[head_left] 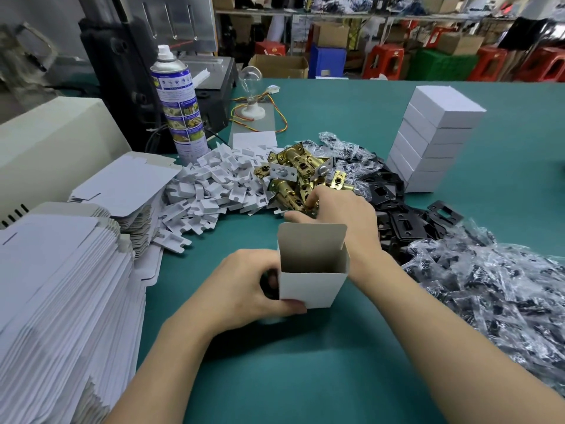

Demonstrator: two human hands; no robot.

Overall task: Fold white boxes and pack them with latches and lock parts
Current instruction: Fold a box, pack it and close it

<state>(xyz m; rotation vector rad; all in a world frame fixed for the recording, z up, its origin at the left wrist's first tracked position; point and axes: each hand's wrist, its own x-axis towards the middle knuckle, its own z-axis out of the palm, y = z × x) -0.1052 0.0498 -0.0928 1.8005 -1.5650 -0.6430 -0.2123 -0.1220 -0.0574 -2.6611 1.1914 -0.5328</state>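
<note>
One white box (312, 283) stands upright on the green counter (305, 377), just in front of me. Its top is open and its lid flap sticks straight up at the far side. From where I watch, my left hand (244, 289) holds it from the left, fingers wrapped round the far side and the thumb pressed along the bottom of the near face.

My right hand (342, 215) reaches past the box, behind the raised flap, into the heap of brass latches (293, 175). Its fingers (315, 195) are curled down over one latch (301, 205) with the thumb under it, pinching it at the near edge of the heap.

Left of the latches lies a spread of small white card inserts (214, 185). Further left are two stacks of flat box blanks: a tall one (61, 301) near me and a lower one (128, 185) behind it.

To the right of my right wrist is a scatter of black plates (406, 221), and beyond them a big drift of small clear bags (495, 289) holding dark parts. A tower of closed white boxes (437, 139) stands at the far right of the piles. A spray can (180, 102) stands upright behind the inserts.
</note>
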